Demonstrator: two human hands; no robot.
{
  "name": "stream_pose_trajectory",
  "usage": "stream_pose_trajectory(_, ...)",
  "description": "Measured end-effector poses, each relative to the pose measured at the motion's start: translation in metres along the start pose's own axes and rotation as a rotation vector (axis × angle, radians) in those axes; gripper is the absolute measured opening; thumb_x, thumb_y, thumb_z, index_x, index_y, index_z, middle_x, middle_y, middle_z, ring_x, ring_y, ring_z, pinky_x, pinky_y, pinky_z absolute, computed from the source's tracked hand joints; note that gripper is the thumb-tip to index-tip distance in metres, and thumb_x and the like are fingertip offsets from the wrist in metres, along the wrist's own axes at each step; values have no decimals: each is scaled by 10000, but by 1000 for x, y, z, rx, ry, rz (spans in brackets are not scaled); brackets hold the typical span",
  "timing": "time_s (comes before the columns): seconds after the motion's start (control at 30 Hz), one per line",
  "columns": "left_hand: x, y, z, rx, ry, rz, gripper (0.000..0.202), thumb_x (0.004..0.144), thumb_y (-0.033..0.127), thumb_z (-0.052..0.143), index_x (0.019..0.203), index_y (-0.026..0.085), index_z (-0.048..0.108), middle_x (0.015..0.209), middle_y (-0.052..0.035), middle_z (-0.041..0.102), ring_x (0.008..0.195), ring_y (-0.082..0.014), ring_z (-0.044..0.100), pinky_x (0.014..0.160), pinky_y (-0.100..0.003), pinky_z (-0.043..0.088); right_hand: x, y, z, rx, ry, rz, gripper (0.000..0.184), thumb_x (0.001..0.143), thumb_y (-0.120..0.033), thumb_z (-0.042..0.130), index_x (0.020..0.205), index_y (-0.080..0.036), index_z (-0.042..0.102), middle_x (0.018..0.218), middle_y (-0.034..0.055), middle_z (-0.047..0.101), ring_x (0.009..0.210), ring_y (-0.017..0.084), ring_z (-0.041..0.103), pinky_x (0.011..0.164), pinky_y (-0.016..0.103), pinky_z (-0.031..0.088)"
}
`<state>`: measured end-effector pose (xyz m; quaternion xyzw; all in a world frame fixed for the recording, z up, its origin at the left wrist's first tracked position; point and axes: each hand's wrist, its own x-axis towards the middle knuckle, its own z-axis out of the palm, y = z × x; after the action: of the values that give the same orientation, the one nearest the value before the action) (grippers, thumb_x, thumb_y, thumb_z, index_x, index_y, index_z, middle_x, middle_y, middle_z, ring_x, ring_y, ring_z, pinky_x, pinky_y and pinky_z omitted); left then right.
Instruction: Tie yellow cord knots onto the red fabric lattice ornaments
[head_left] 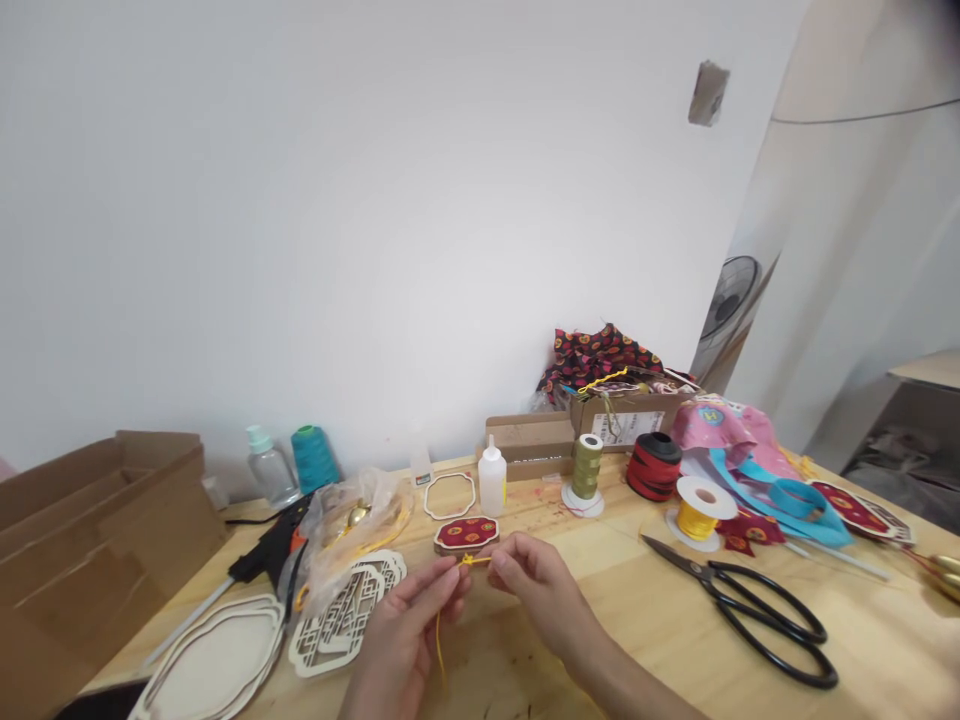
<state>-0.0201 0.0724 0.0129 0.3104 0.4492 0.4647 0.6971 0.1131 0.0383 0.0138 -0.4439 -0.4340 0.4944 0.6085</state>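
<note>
A knotted yellow cord [466, 561] is stretched between my two hands, with a loose end hanging down below. My left hand [412, 620] pinches it just left of the knot. On the other side, my right hand [536, 590] grips the cord between thumb and fingertips. Right behind the knot is a small plaque [466, 533] with red patterned fabric and a pale scalloped rim; whether it touches the cord I cannot tell. A pale scalloped frame [450, 496] and a white squeeze bottle [492, 480] are farther back.
Black scissors [712, 575] lie at right, near spools of yellow [697, 518], red [654, 468] and olive thread [587, 467]. Wooden lattice cutouts [330, 625], a plastic bag [352, 530], a glue gun [266, 550] and a cardboard box [97, 560] occupy the left.
</note>
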Motion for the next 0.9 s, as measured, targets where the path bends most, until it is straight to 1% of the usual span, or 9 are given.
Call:
stream_pose_trajectory(0.1,0,-2,-1,2,-32,-41,146,596,-1,613,678,111,655,622,-57,689,595,-109,626,515,-147,484,-1,-2,1,127,24,99,243,662,-366,593,617,-137,524,737,24,587,722,138,534,716,295,427)
stream_pose_trajectory(0.17,2,-3,-3,30,-82,-68,137,572,23,636,681,105,652,560,-31,651,486,-69,572,396,-104,417,-1,-2,1,197,32,111,230,661,-352,603,636,-131,544,789,42,604,773,151,544,758,311,419)
stream_pose_trajectory(0.23,3,-5,-5,70,-124,-82,138,549,57,655,678,105,649,450,31,555,334,-8,415,277,-73,248,-1,-1,1,249,40,105,222,659,-340,611,649,-125,561,798,53,616,792,158,554,781,319,413)
stream_pose_trajectory(0.27,4,-5,-6,91,-146,-89,129,544,78,657,670,106,646,415,59,498,295,12,320,260,-76,166,-1,0,1,266,42,103,218,659,-336,614,655,-122,568,793,55,621,789,160,559,783,321,414)
stream_pose_trajectory(0.33,4,-5,-6,135,-181,-105,100,552,134,645,648,109,636,394,87,420,284,24,199,275,-91,81,-1,1,1,279,42,102,217,658,-331,618,671,-118,583,785,57,627,774,159,567,779,322,417)
stream_pose_trajectory(0.43,5,-4,-5,217,-175,-93,141,557,234,642,622,111,622,377,106,340,297,13,171,298,-114,56,0,2,2,289,33,105,215,656,-331,621,680,-118,593,781,57,635,746,156,581,771,319,421)
stream_pose_trajectory(0.6,6,-4,-5,324,-112,-29,292,554,355,650,709,109,635,334,135,236,299,-8,149,310,-142,61,3,5,2,371,54,122,219,638,-337,635,632,-127,572,734,54,653,728,170,601,733,301,433)
stream_pose_trajectory(0.77,6,-4,-7,295,-130,-39,297,565,375,645,713,119,634,355,139,205,314,-9,120,323,-144,50,4,9,2,472,88,174,210,656,-320,628,633,-124,555,706,69,655,736,173,609,717,287,433)
stream_pose_trajectory(0.9,3,-2,-6,295,-106,-39,312,570,381,641,744,123,623,345,143,204,303,-11,123,316,-141,50,3,9,3,548,92,188,183,663,-292,628,628,-129,552,720,63,652,742,162,608,737,277,431)
